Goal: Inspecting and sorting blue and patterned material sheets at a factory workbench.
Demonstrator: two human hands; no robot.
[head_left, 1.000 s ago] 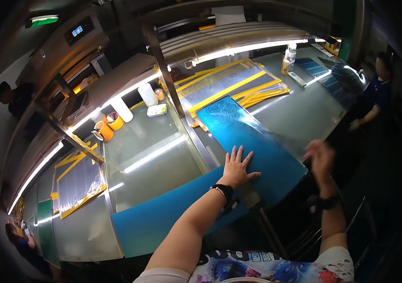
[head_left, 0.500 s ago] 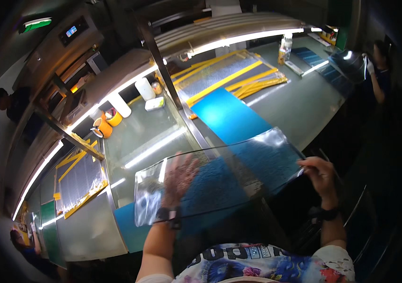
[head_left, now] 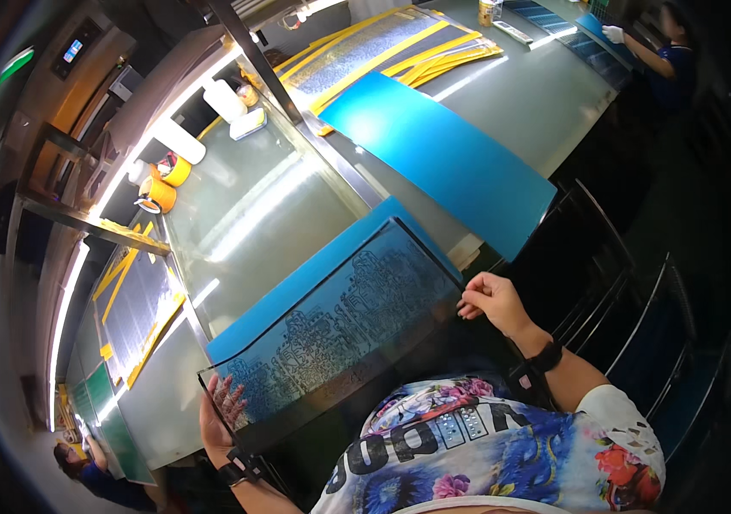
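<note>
A thin clear film sheet (head_left: 340, 317) with a dark printed pattern is held slanting in front of me, over the table's near edge. My left hand (head_left: 222, 409) grips its near left end, with the fingers showing through the film. At the other end, my right hand (head_left: 497, 301) pinches the sheet's right edge between thumb and fingers. Behind the film lies a blue sheet (head_left: 297, 278) along the table's front edge. A longer blue sheet (head_left: 443, 163) rests to the right, reaching past that edge.
Yellow-edged film sheets (head_left: 374, 56) are stacked at the back. A white roll (head_left: 179, 141), yellow tape rolls (head_left: 157, 195) and a white bottle (head_left: 225, 100) stand beneath a lit shelf. A metal post (head_left: 254, 60) rises mid-table. A co-worker (head_left: 670, 64) handles a blue sheet at right; another (head_left: 91, 471) is lower left.
The clear sheet has come nearer and tilted, its pattern now plainer. My left hand has moved from spread against the film to its left end. My right hand has shifted left.
</note>
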